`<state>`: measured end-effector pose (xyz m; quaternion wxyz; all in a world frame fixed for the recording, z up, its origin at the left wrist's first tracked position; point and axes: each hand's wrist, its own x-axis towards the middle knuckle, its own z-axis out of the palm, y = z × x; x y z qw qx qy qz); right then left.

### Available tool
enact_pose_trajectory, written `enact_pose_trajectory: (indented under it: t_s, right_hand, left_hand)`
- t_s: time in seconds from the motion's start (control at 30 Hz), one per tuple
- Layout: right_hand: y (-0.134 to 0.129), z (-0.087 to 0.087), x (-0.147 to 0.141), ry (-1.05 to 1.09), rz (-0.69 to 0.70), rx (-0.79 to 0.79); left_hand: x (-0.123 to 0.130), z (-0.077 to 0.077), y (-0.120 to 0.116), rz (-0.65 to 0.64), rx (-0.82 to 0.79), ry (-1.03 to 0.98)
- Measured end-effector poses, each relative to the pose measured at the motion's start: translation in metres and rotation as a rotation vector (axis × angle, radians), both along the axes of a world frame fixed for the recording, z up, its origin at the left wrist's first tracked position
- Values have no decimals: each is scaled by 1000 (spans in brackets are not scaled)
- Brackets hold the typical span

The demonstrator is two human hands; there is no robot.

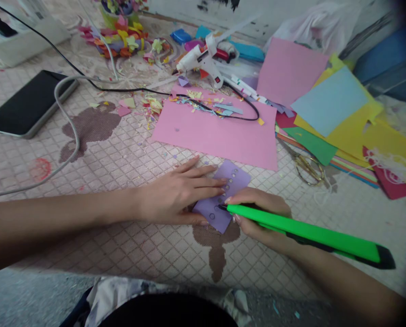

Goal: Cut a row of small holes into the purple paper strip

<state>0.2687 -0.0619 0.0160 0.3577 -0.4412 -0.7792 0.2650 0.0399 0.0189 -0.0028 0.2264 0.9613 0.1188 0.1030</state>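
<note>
A small strip of purple paper (pixel 239 179) lies at an angle on the patterned tablecloth, with a row of small circles along it; some look cut or punched, others only outlined. My left hand (pixel 175 193) lies flat across its left side, fingers stretched out and apart, pressing it to the cloth. In my right hand (pixel 257 209) is a green utility knife (pixel 308 229), gripped close to its dark tip. That tip touches the purple paper at an outlined circle near the lower end. Whether the blade pierces the paper, I cannot tell.
Beyond the hands lies a pink sheet (pixel 220 136) with paper scraps and a black cable on it. A hot glue gun (pixel 203 59) rests behind. At right are scissors (pixel 308 168) and stacked colored papers (pixel 330 102); at left, a phone (pixel 27 104) and a power strip (pixel 26 36).
</note>
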Motion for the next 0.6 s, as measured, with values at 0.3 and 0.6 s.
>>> enact_pose_trajectory:
  t_s: [0.3, 0.6]
  right_hand:
    - [-2, -3, 0, 25, -28, -11]
    - [-2, -1, -1, -6, 8, 5]
  left_hand:
    - [0, -1, 0, -6, 29, 17]
    - [0, -1, 0, -10, 30, 14]
